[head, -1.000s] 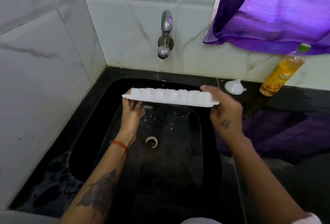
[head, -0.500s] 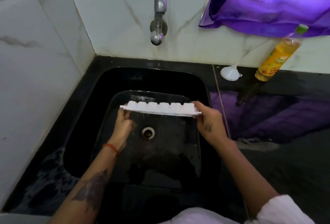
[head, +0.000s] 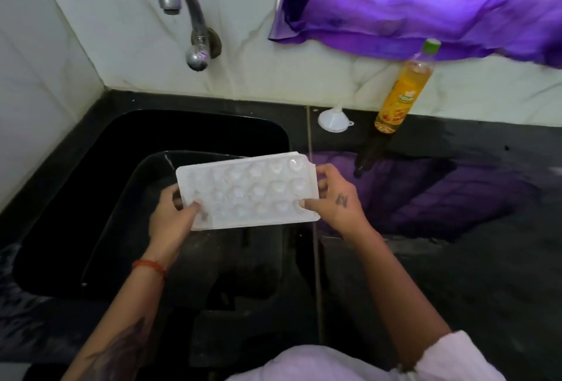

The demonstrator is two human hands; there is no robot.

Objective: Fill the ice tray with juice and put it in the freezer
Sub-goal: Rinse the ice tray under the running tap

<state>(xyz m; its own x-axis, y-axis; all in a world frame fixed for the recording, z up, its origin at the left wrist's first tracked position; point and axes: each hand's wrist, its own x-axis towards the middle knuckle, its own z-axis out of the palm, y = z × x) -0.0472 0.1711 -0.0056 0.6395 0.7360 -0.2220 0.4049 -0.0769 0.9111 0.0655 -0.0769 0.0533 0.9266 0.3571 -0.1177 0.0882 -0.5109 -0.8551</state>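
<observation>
I hold a white plastic ice tray (head: 248, 190) flat over the black sink (head: 91, 167), its round cups facing up and looking empty. My left hand (head: 173, 219) grips the tray's left end, thumb on top. At the right end my right hand (head: 334, 202) grips it the same way. A bottle of orange juice (head: 403, 91) with a green cap stands upright on the black counter against the back wall, to the right and beyond the tray. A small white funnel (head: 334, 120) lies upside down beside the bottle.
A metal tap (head: 188, 18) juts from the tiled wall above the sink's back edge. Purple cloth (head: 425, 0) hangs over the wall at the upper right. The glossy black counter (head: 456, 228) stretches to the right of the sink.
The tray has been turned from nearly edge-on, with its cup bottoms showing, to flat with the cups up. My view has tipped down and moved closer. Both hands kept their hold.
</observation>
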